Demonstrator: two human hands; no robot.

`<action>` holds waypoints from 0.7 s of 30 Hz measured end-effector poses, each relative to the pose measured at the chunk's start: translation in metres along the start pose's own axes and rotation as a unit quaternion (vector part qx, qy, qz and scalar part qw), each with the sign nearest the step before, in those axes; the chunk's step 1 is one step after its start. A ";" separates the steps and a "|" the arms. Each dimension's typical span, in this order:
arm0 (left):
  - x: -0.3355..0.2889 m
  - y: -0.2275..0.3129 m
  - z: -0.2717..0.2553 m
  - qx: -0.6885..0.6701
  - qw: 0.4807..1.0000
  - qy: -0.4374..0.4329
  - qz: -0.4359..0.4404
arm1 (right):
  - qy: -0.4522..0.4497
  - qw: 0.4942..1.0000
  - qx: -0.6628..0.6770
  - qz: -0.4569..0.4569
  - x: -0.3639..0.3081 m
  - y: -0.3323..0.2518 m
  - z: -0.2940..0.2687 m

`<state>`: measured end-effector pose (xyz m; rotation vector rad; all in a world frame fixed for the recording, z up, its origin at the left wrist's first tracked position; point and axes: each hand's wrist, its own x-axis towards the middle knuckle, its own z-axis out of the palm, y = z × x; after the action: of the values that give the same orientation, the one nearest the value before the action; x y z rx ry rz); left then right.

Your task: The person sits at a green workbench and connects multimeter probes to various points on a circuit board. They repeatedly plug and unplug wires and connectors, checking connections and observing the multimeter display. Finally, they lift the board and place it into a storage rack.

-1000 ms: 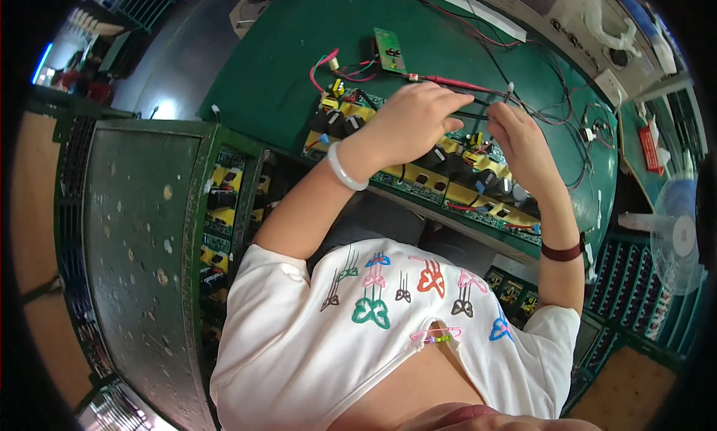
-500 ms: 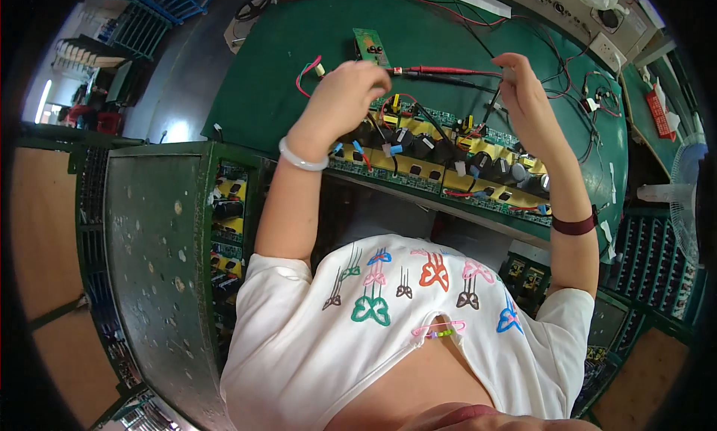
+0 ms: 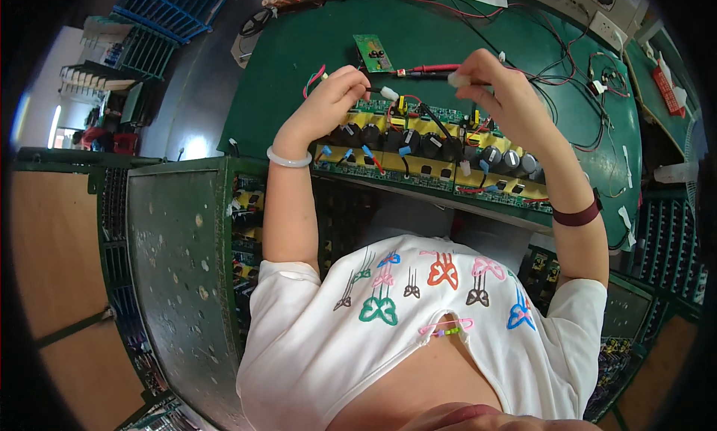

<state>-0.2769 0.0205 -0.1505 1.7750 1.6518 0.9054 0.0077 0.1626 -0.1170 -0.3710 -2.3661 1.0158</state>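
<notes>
A scuffed green metal cabinet (image 3: 183, 259) stands at left, 2 tan panels (image 3: 56, 252) beyond it — farther up, a blue metal rack (image 3: 168, 13). At right, a white power socket (image 3: 606, 30) — and a red container (image 3: 667, 92) on a green side bench (image 3: 644, 84).

A green-topped bench (image 3: 291, 57) is set on the far side, flanked at left by a grey-green metal cabinet (image 3: 175, 252) whose door is marked with pale chips. Beyond it, a grey floor (image 3: 193, 106) is lit by a bright reflection. Blue racks (image 3: 170, 13) are placed at upper left, near what may be a narrow strip light (image 3: 54, 126), blurred. Brown panels (image 3: 56, 255) are seen at far left.
</notes>
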 end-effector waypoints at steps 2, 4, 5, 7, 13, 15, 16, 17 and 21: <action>0.000 0.002 0.007 -0.063 0.998 0.009 0.017 | 0.009 1.000 -0.005 -0.029 0.004 -0.004 0.005; 0.003 0.005 0.011 -0.079 0.996 -0.003 0.036 | 0.017 0.998 -0.020 -0.052 0.007 -0.010 0.010; 0.004 0.008 0.013 -0.087 0.995 -0.008 0.044 | 0.024 0.997 -0.031 -0.062 0.009 -0.013 0.012; 0.007 0.018 0.017 -0.084 0.993 0.018 0.075 | 0.031 0.997 -0.031 -0.071 0.013 -0.016 0.017; 0.010 0.012 0.031 -0.049 0.985 0.097 0.132 | 0.034 0.997 -0.012 -0.074 0.018 -0.017 0.033; 0.010 0.010 0.036 -0.061 0.979 0.121 0.150 | 0.030 0.997 -0.012 -0.077 0.021 -0.015 0.037; 0.010 0.007 0.039 -0.070 0.979 0.127 0.146 | 0.028 0.996 -0.014 -0.078 0.021 -0.015 0.038; 0.009 0.003 0.042 -0.079 0.978 0.133 0.142 | 0.027 0.996 -0.016 -0.078 0.021 -0.014 0.040; 0.003 0.012 0.044 -0.078 0.982 0.130 0.112 | 0.023 0.997 -0.014 -0.070 0.023 -0.011 0.045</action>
<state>-0.2354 0.0249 -0.1681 1.8201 1.5015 1.3812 -0.0372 0.1383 -0.1267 -0.2321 -2.3304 0.9000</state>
